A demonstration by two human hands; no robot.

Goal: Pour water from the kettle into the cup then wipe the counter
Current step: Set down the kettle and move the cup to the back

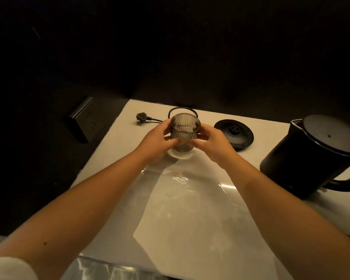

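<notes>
A ribbed smoky glass cup (184,130) stands on a small white coaster (180,155) near the back of the white counter (190,219). My left hand (157,141) wraps its left side and my right hand (209,142) wraps its right side, thumbs on the front. The cup looks partly filled with water. A black kettle (309,156) stands off its base at the right, its handle toward me. A film of water (180,179) shines on the counter in front of the cup.
The kettle's round black base (233,133) lies behind my right hand, its cord (182,109) looping behind the cup to a plug (142,117) at the back left. A dark wall socket (82,120) sits left of the counter. The surroundings are dark.
</notes>
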